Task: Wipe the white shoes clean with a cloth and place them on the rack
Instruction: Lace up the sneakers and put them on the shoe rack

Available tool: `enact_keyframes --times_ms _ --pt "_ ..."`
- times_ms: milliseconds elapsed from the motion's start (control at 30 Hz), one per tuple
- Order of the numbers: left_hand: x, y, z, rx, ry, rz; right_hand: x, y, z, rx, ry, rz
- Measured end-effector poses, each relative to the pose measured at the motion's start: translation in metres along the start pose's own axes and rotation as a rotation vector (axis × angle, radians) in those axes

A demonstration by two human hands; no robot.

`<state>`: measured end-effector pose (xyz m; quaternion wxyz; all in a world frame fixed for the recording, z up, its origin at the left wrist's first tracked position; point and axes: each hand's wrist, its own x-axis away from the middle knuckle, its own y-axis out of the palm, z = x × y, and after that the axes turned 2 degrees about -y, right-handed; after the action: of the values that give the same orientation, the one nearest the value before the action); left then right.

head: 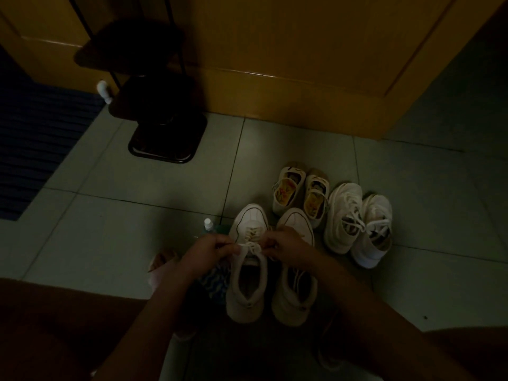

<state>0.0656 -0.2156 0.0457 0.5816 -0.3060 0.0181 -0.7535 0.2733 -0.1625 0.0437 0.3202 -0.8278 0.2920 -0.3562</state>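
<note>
While both hands work at the laces (251, 247) of the nearest white shoe (247, 268), the wiping itself does not look to have begun. The left hand (207, 250) is pinched shut on one strand and the right hand (284, 247) is pinched shut on another, both just above the shoe's tongue, so the step in hand seems to be tying or tidying the laces. Its partner (295, 268) sits touching it on the right. Two more pale pairs stand on the floor tiles (123, 215) beyond: small strapped shoes (301, 195) and laced trainers (358, 225).

To do this well, I would keep the pull even on both strands and hold the shoe flat so it does not tip against its neighbour. Tucking the loops inside would leave the upper clear for wiping.

A patterned cloth (215, 283) lies under the left forearm, beside the shoe, and a small capped bottle (208, 225) stands just past the left knuckles; a careless elbow could knock it over. The dark rack (165, 133) stands well apart, against the wooden door (302, 64), beside a blue mat (35, 133). Light is poor, so dirt will be hard to judge.
</note>
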Motion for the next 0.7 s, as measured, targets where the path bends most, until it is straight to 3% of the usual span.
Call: enact_keyframes --times_ms 133,233,333,433,533,700 --pt "-0.001 -0.011 -0.007 0.085 -0.056 0.049 0.006 -0.015 0.003 0.285 -0.019 -0.062" --pt "-0.001 -0.014 -0.015 0.091 -0.146 0.081 0.013 -0.027 0.002 0.349 -0.019 -0.081" --pt "-0.001 -0.013 -0.005 0.141 -0.091 0.13 0.019 -0.031 -0.002 0.218 -0.013 -0.119" --pt "0.0 -0.011 0.014 0.356 -0.072 0.099 0.024 -0.034 -0.006 0.055 0.026 -0.121" --pt "-0.001 -0.004 0.021 0.547 -0.069 -0.047 0.025 -0.038 -0.011 0.135 -0.006 -0.11" --pt "-0.009 0.014 0.017 0.811 -0.111 0.021 0.017 -0.031 -0.015 0.107 -0.06 -0.13"
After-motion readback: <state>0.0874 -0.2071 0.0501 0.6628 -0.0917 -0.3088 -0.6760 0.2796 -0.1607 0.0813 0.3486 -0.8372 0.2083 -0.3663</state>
